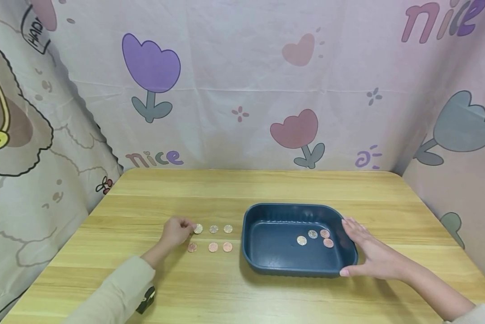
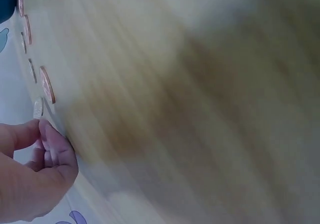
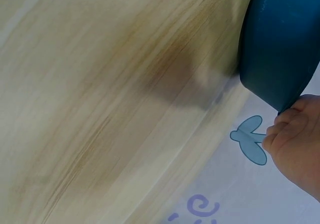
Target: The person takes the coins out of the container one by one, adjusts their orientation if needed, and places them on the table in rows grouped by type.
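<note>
My left hand (image 1: 176,231) pinches a pale gold coin (image 2: 38,108) between thumb and fingertips, at the left end of the far row on the table. To its right in that row lie a silvery coin (image 1: 213,229) and a pale gold coin (image 1: 228,229). Nearer the front is a row of copper coins: left (image 1: 192,247), middle (image 1: 213,247) and right (image 1: 227,247). My right hand (image 1: 372,254) rests spread against the right end of a dark blue tray (image 1: 266,273), fingertips at its rim and thumb by the front corner. Several coins (image 1: 301,240) lie inside the tray, towards its right.
The wooden table (image 1: 193,292) runs back to a printed curtain (image 1: 226,67) with tulips, which also hangs at both sides. A black object (image 1: 146,300) shows beside the left sleeve (image 1: 118,290).
</note>
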A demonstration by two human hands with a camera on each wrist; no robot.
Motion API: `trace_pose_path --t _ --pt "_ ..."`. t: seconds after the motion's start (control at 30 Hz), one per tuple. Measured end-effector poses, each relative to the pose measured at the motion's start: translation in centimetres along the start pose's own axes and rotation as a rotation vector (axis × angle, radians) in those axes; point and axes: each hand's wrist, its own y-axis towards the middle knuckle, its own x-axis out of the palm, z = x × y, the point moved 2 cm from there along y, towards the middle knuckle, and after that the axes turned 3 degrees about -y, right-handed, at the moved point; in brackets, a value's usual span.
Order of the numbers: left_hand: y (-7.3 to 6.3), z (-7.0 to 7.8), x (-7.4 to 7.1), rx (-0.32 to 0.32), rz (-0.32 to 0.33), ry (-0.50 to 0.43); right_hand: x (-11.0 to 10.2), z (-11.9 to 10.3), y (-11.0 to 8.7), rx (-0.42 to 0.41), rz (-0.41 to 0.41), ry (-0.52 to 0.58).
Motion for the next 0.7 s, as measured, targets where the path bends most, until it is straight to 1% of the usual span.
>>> trace_pose_path --t 0.13,0.27,0.37,0.5,0.7 --pt "0.15 0.14 -0.09 -0.025 -0.017 0.036 -0.04 -0.02 -0.03 0.003 -0.002 0.001" --pt "0.43 0.28 -0.19 -0.071 -0.018 0.076 -0.02 -0.07 -0.02 -0.003 0.001 0.003" --pt "0.72 0.31 -0.12 -0.120 -0.010 0.087 0.02 -0.08 -0.04 -0.005 0.003 0.002" --pt "0.94 0.45 0.01 -0.160 -0.005 0.101 0.04 -0.03 -0.03 0.000 0.001 0.004" --pt "0.92 0.75 -0.01 -0.169 0.000 0.120 0.05 0.01 0.03 -0.011 0.007 0.000"
